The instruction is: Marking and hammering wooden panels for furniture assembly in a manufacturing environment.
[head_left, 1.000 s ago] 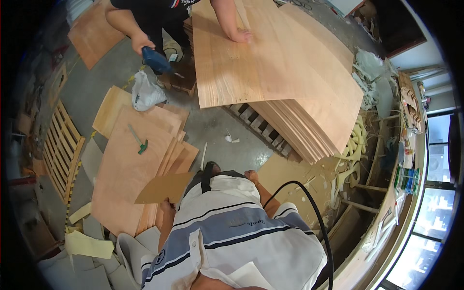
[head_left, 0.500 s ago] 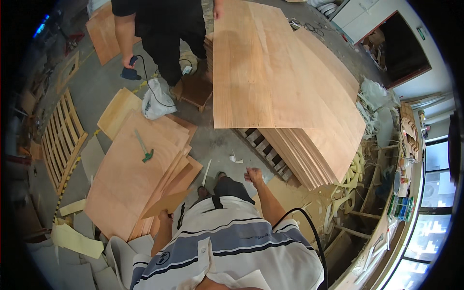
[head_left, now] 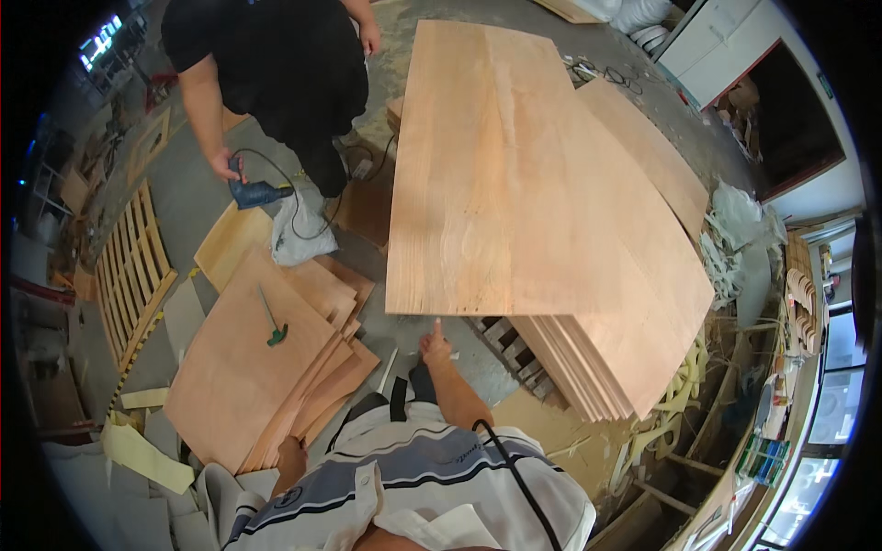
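Observation:
My right hand [head_left: 435, 346] is raised at the near edge of a large plywood sheet [head_left: 478, 211]. Its index finger stretches up to that edge, the other fingers look curled, and nothing shows in it; whether the fingertip touches is unclear. This sheet lies on a stack of plywood boards [head_left: 574, 358] over a pallet [head_left: 514, 352]. My left hand [head_left: 292, 454] is low beside the near edge of a second plywood stack [head_left: 234, 376], its fingers mostly hidden. On that stack lies a tool with a green handle and thin shaft [head_left: 275, 332].
Across from me a person in black [head_left: 266, 73] holds a blue corded power drill [head_left: 257, 192] above a white sack [head_left: 303, 230]. A slatted wooden pallet [head_left: 133, 271] stands at left. Cut offcuts [head_left: 675, 386] and plastic wrap [head_left: 735, 239] crowd the right side.
My right hand has moved left and is now by the large sheet's near edge. My left hand has shifted down along the stack. The other person has raised the drill near the sack.

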{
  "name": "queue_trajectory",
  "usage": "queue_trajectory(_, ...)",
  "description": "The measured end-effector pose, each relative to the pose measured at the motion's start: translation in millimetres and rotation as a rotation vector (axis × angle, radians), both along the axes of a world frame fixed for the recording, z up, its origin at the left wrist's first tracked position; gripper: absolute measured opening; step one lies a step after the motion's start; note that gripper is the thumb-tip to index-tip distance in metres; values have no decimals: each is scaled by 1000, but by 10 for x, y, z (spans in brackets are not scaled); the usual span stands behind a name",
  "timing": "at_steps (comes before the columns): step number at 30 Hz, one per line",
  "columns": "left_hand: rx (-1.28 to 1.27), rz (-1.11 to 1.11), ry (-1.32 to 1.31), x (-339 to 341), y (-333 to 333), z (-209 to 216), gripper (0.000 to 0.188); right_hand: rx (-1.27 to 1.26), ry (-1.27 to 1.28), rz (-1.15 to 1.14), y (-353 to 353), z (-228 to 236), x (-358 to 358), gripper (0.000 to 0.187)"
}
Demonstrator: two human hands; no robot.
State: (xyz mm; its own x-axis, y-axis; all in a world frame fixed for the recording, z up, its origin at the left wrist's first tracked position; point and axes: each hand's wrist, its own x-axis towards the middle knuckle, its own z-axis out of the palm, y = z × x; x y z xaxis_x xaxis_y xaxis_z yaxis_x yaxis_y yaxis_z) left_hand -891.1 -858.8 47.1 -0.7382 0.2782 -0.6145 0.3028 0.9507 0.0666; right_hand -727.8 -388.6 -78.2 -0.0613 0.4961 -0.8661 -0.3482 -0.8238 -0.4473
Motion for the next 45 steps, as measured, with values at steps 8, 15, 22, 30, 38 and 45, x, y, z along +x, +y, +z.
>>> queue_trajectory(8, 791, 1186, -30, -169, 756, -356, 30, -92, 80, -68, 463, 431, -204, 74)
queue_trajectory(15, 1030, 889, 34, -327, 1389, -371, 39, -47, 328, -79, 751, 446, -225, 66)
queue_trajectory(22, 801, 925, 41, -730, 1922, -592, 32, -85, 284, -26, 717, 512, -205, 65)
queue_trajectory(30, 652, 518, 207, -1129, 2333, -714, 28, -138, 69, -135, 808, 793, 9, 56)
queue_trajectory(38, 812, 340, 116, -1362, 2630, -736, 26, -13, 26, -180, 1554, 495, 2269, 17)
queue_trajectory(45, 800, 312, 116, -1416, 3000, -879, 33, 166, -820, -42, 3009, 1932, 3831, 40)
